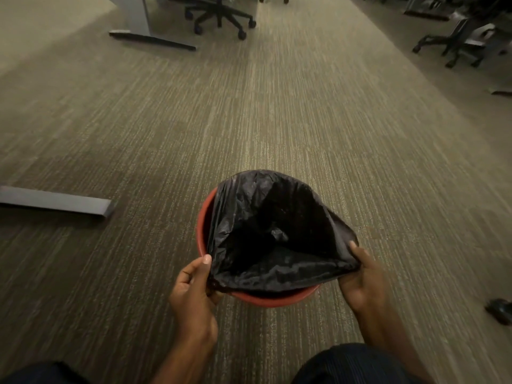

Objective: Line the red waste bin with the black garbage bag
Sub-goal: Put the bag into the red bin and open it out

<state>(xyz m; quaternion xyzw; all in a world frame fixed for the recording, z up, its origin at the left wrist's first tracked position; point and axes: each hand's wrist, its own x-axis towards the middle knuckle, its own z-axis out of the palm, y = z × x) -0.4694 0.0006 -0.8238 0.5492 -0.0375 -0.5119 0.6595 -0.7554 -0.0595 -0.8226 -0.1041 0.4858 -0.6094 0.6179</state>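
A round red waste bin (203,217) stands on the carpet just in front of my knees. The black garbage bag (266,225) hangs inside it with its mouth spread wide. The bag's far edge lies over the bin's far rim, while its near edge is lifted above the near rim (274,299). My left hand (194,289) pinches the bag's near-left corner. My right hand (363,275) grips the near-right corner, stretched out past the bin's right side. The bin's right rim is hidden by the bag.
Grey desk feet lie on the carpet at the left (55,202) and far left (152,40). Wheeled office chairs stand at the top centre (221,15) and top right (454,40). A small dark object (500,310) lies at the right edge.
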